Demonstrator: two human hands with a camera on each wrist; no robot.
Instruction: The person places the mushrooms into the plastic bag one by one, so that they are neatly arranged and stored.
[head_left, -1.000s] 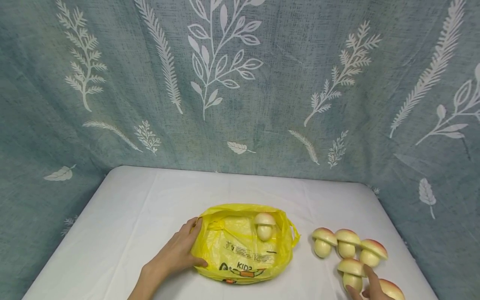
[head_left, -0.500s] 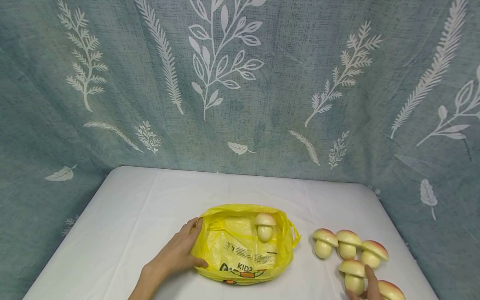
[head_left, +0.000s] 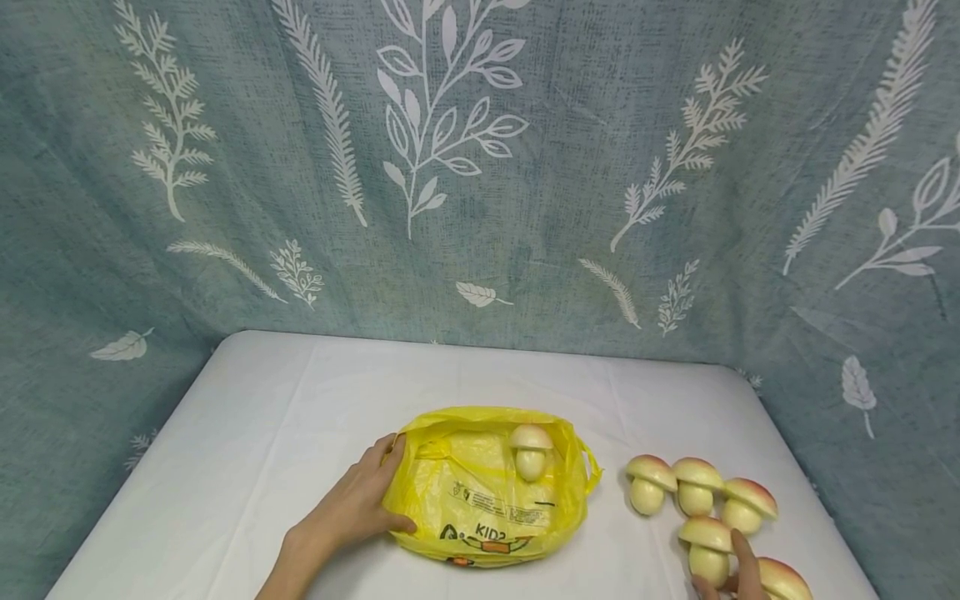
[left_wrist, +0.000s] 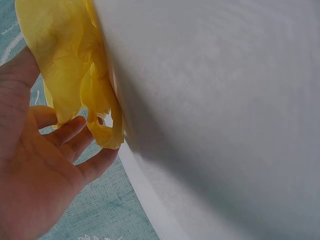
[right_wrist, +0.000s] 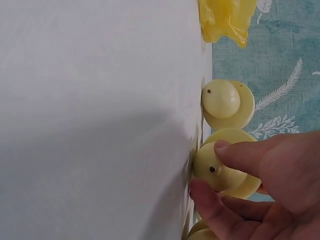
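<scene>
A yellow plastic bag (head_left: 487, 500) lies with its mouth spread on the white table, one toy mushroom (head_left: 531, 454) inside it. My left hand (head_left: 356, 504) grips the bag's left side, thumb near the front rim and fingers on the outer side; in the left wrist view the thumb and curled fingers hold the yellow plastic (left_wrist: 70, 65). At the right, my right hand (head_left: 738, 575) holds another toy mushroom (head_left: 707, 550), cream with a rounded cap. The right wrist view has the thumb on that mushroom's stem (right_wrist: 205, 162) and fingers around its other side. Part of this hand is cut off in the head view.
Behind the held mushroom stand several more: one at left (head_left: 648, 483), one in the middle (head_left: 696, 485) and one at right (head_left: 748, 504). Another mushroom (head_left: 783, 579) sits by the right hand at the bottom edge. A patterned green-blue cloth (head_left: 480, 167) hangs behind the table.
The right hand's fingers have closed in slightly around the mushroom, which has barely shifted. My left hand and the bag look unchanged.
</scene>
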